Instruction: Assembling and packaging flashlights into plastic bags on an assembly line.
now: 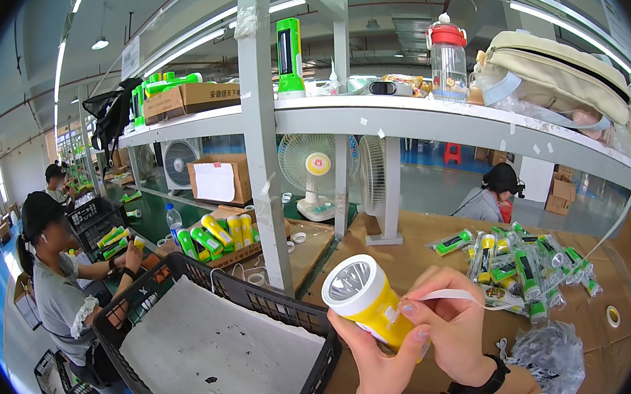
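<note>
In my left hand [377, 366] is a yellow flashlight [378, 314], tilted, its white-rimmed lens facing up and to the left. The fingers and thumb wrap around its body. My right hand [450, 332] presses against the flashlight's side, thumb and forefinger pinched on a narrow white strap [450, 295]. One end of the strap trails off to the right above the table. Whether the strap is joined to the flashlight is hidden by my fingertips.
A black crate [265, 308] lined with white sheet stands to the left. Bagged green and yellow flashlights [519, 265] are heaped at right, near a tape roll [612, 315] and a clear plastic bag [555, 356]. A shelf [398, 113] spans above. A co-worker [65, 274] works at far left.
</note>
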Available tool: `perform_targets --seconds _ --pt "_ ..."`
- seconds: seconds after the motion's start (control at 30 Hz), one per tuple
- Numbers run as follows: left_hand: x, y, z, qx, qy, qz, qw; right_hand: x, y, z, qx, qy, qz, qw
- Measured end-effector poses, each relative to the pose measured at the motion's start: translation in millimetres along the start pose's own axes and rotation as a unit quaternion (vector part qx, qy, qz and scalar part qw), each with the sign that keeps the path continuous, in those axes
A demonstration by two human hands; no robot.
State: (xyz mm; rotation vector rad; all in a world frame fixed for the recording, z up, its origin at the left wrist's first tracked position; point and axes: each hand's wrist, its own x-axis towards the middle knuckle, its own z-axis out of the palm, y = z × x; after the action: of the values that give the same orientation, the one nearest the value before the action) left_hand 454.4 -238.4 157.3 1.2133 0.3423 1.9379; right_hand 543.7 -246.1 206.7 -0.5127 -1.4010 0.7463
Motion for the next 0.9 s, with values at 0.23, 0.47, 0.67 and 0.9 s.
perform_targets --seconds 0.23,0.47,0.67,0.9 --pt "0.8 4.9 5.9 -0.032 0.019 0.001 0.999 -1.3 -8.1 0.9 0.001 0.008 0.019 1.000" --pt "3.6 1.1 9.1 0.025 0.003 0.024 0.999 4.0 -11.2 -9.1 -0.239 0.008 -0.131 0.962" --pt "4.8 4.6 12.0 -0.066 -0.018 0.020 0.997 15.9 -6.7 -22.4 -0.341 0.074 -0.201 0.915" --pt "13.5 8.2 2.5 -0.052 0.008 -0.002 0.999 18.3 -7.8 -22.0 -0.320 0.031 -0.123 0.939"
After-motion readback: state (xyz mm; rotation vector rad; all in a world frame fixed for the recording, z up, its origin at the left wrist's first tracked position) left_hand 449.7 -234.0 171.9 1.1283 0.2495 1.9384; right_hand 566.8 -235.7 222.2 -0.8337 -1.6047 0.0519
